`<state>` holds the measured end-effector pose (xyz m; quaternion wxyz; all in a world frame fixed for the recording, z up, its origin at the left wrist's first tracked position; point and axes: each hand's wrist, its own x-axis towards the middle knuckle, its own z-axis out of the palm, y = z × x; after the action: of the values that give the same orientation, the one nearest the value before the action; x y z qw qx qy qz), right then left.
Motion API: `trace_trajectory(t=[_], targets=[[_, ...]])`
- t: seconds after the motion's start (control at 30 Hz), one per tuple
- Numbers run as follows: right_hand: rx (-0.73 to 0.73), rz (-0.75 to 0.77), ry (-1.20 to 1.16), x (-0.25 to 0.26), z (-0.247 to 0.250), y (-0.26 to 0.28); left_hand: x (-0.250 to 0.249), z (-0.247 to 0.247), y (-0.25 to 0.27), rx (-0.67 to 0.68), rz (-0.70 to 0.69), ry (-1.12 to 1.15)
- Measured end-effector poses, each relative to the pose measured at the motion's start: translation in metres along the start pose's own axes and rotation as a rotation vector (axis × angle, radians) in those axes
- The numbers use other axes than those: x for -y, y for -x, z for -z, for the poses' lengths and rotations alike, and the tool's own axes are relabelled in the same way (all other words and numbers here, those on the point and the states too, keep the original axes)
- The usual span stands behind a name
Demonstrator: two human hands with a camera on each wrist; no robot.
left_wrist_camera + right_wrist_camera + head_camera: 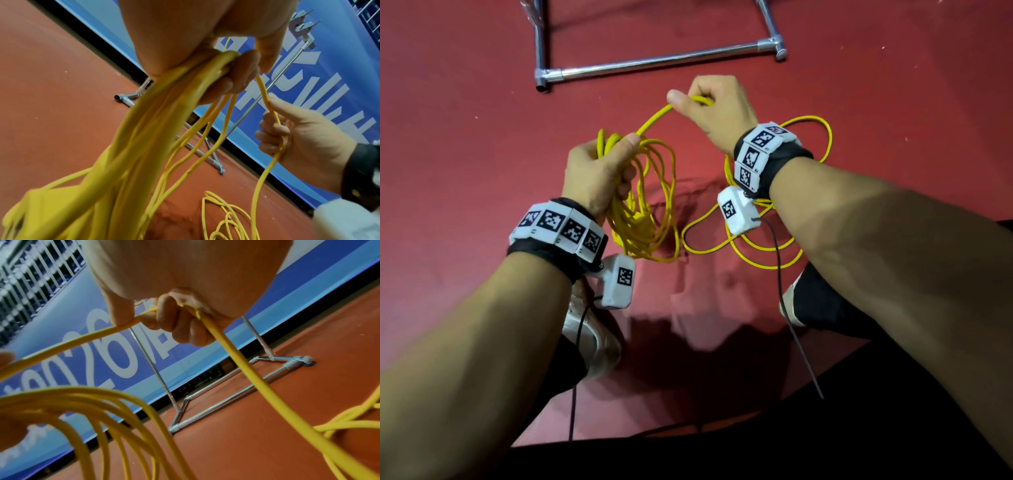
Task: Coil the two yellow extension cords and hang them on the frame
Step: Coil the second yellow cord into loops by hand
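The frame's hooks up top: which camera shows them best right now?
Left wrist. It alone catches the grey hooks atop the frame, against the blue banner. The head view shows only the frame's base bars on the red floor; the right wrist shows the base and uprights, but the hand covers their tops.

A blue banner (pixel 98 340) is standing along the edge of the red floor (pixel 267 426), and it is showing big white signs. In the right wrist view, the numbers "26" are showing clearly, with round shapes before them that may be more numbers. In the left wrist view, the banner (pixel 308 91) is showing more white signs, but they are lying sideways and cannot be read. The wrist bands (pixel 558 228) are showing black-and-white square codes, not words.
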<state>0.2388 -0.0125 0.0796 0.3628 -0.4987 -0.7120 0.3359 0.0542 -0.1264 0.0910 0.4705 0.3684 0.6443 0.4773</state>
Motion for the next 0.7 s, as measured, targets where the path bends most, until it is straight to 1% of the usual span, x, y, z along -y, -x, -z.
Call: trace_trajectory(t=[0.07, 0.17, 0.23, 0.33, 0.4, 0.47, 0.53, 0.57, 0.63, 0.7], targets=[[0.022, 0.002, 0.034, 0.004, -0.006, 0.001, 0.002, -0.003, 0.001, -0.002, -0.002, 0.015], [0.060, -0.033, 0.009, 0.002, -0.008, 0.005, 0.002, -0.002, -0.001, -0.054, -0.018, 0.052], [0.144, -0.063, 0.032, -0.009, -0.007, 0.012, -0.001, 0.002, -0.003, -0.078, -0.043, 0.082], [0.275, -0.135, 0.157, -0.034, -0.008, 0.026, -0.009, 0.007, -0.007, -0.115, -0.091, 0.150], [0.322, -0.214, 0.269, -0.053, -0.006, 0.038, -0.015, 0.014, -0.012, -0.200, -0.109, 0.200], [0.369, -0.300, 0.315, -0.072, -0.001, 0.051, -0.022, 0.026, -0.020, -0.315, -0.121, 0.269], [0.364, -0.357, 0.310, -0.082, 0.004, 0.058, -0.027, 0.036, -0.027, -0.407, -0.129, 0.324], [0.347, -0.360, 0.318, -0.082, 0.006, 0.059, -0.029, 0.039, -0.029, -0.433, -0.132, 0.334], [0.322, -0.337, 0.359, -0.072, 0.003, 0.056, -0.029, 0.037, -0.031, -0.457, -0.144, 0.298], [0.329, -0.292, 0.434, -0.055, -0.005, 0.050, -0.026, 0.031, -0.031, -0.460, -0.158, 0.242]])
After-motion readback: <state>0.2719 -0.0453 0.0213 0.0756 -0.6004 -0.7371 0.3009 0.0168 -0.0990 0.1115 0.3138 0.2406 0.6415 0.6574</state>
